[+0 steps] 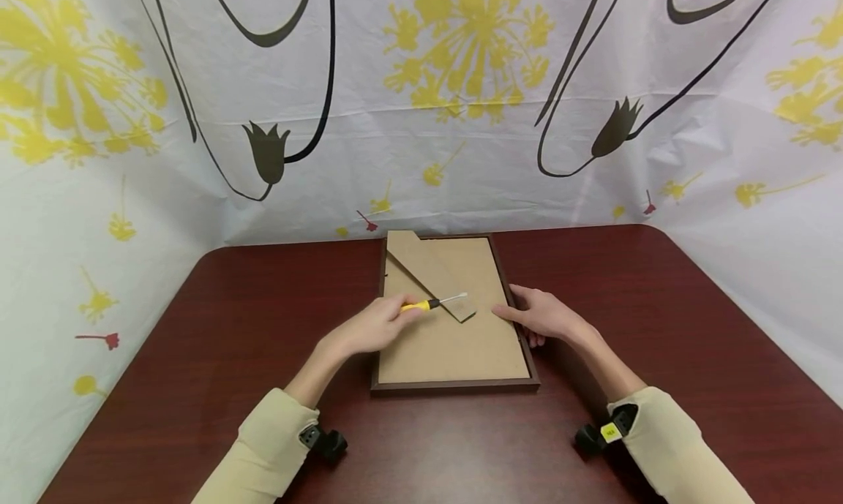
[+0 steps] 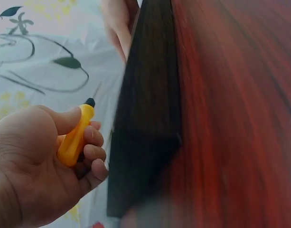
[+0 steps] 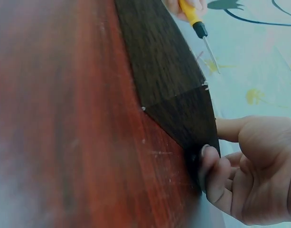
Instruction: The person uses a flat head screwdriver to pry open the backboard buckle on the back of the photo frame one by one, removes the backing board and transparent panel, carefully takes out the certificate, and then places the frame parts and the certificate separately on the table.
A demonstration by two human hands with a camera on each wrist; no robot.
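A picture frame (image 1: 454,388) with a dark wood rim lies face down on the table, its tan backing board (image 1: 448,358) upward. Slanting across the backing is a flat easel leg (image 1: 428,270). My left hand (image 1: 375,325) grips the yellow handle of a screwdriver (image 2: 75,140), fingers curled round it. Its metal shaft points right, the tip over the leg's lower end; whether it touches cannot be told. With the thumb on the backing and fingers at the outer side, my right hand (image 1: 548,315) holds the frame's right edge, as the right wrist view (image 3: 264,164) also shows.
The dark red wooden table (image 1: 276,328) has rounded far corners. A white patterned sheet (image 1: 461,160) hangs behind it and along both sides. Each sleeve cuff bears a small black strapped device (image 1: 606,431).
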